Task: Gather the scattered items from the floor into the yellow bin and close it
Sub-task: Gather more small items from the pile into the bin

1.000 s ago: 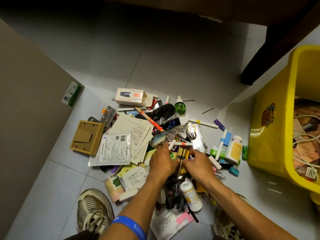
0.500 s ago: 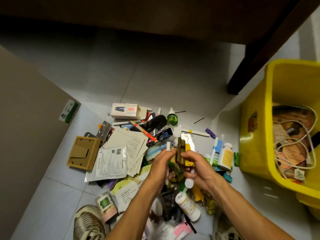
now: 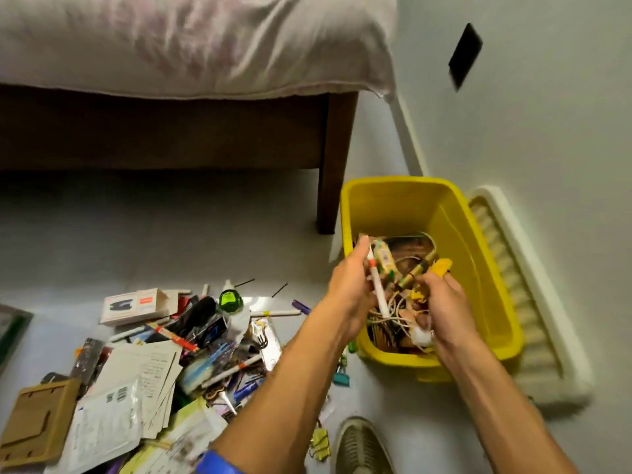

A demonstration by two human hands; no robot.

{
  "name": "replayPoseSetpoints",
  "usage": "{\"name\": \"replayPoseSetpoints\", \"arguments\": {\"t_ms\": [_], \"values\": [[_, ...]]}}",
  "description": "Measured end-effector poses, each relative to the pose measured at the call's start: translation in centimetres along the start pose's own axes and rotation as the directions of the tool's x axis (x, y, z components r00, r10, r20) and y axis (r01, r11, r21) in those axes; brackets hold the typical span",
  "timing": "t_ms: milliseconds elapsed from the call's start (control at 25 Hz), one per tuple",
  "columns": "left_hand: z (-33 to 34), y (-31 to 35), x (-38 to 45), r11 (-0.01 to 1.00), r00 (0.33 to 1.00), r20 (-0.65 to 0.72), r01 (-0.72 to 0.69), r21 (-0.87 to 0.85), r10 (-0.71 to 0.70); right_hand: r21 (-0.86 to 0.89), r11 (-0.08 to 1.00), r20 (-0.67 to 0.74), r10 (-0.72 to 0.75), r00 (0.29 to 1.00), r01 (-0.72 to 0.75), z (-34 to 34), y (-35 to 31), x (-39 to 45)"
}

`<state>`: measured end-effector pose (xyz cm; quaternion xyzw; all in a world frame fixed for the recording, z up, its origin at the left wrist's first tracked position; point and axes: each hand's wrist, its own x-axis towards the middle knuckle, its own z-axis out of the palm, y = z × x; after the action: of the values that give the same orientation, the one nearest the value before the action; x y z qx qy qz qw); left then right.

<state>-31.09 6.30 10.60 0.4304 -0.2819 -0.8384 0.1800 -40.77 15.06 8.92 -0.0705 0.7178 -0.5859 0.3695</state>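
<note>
Gripping a mixed handful of pens and small packets (image 3: 393, 268), both hands, left (image 3: 349, 285) and right (image 3: 444, 302), hover over the glossy yellow plastic bin (image 3: 492, 268) at right of frame.

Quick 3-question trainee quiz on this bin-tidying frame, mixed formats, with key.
1. True or false: the yellow bin is empty.
2. Which hand's grip holds the white marker: A left hand, B right hand?
3. Fill in: the green bottle lies on the ___.

Key: 1 false, cables and items lie inside. 2 A. 3 floor, in the pile.
</note>
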Motion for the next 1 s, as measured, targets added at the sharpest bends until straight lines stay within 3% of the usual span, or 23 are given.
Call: {"name": "replayPoseSetpoints", "arguments": {"t_ms": [120,240,320,440,520,600,680,720,800,880,1000], "values": [[1.4,0.0,1.8,0.999,0.998,-0.036,-0.05,0.021,0.05,-0.055,0.998,-0.014,0.005,1.0,-0.005,-0.7,0.2,1.7],[-1.7,-0.7,1.8,0.977,0.971,-0.12,-0.197,0.078,0.205,-0.216,0.967,0.051,-0.123,0.991,0.131,1.8,1.2,1.5],[-5.5,-0.9,0.8,0.959,0.928,-0.243,-0.267,0.1,0.284,-0.341,0.891,0.182,-0.25,0.951,0.3,5.2,2.6,0.0],[-12.6,-1.3,-0.6,0.944,0.841,-0.43,-0.274,0.185,0.328,-0.361,0.762,0.445,-0.365,0.818,0.537,11.2,5.5,-3.2],[-18.1,-1.2,-1.5,0.943,0.791,-0.522,-0.207,0.261,0.318,-0.368,0.714,0.625,-0.284,0.727,0.595,15.7,7.8,-4.8],[-23.8,-1.2,-2.1,0.931,0.712,-0.634,-0.077,0.357,0.302,-0.473,0.637,0.71,-0.135,0.691,0.609,20.1,10.7,-4.6],[-29.5,-1.6,-2.2,0.824,0.594,-0.729,0.187,0.535,0.338,-0.629,0.519,0.672,-0.009,0.74,0.578,24.4,13.0,-3.0],[-31.8,-2.0,-2.2,0.716,0.586,-0.734,0.342,0.608,0.343,-0.685,0.501,0.628,0.039,0.778,0.528,26.0,13.6,-2.2],[-35.6,-2.6,-2.2,0.513,0.703,-0.68,0.513,0.689,0.21,-0.709,0.527,0.602,0.104,0.792,0.469,28.7,15.3,-1.2],[-37.6,-3.1,-1.9,0.346,0.821,-0.57,0.526,0.777,0.031,-0.643,0.636,0.645,0.149,0.749,0.427,29.9,17.5,-1.5],[-38.4,-3.8,-2.0,0.179,0.878,-0.478,0.471,0.864,-0.005,-0.584,0.777,0.649,0.273,0.71,0.235,30.1,20.1,-3.1]]}}
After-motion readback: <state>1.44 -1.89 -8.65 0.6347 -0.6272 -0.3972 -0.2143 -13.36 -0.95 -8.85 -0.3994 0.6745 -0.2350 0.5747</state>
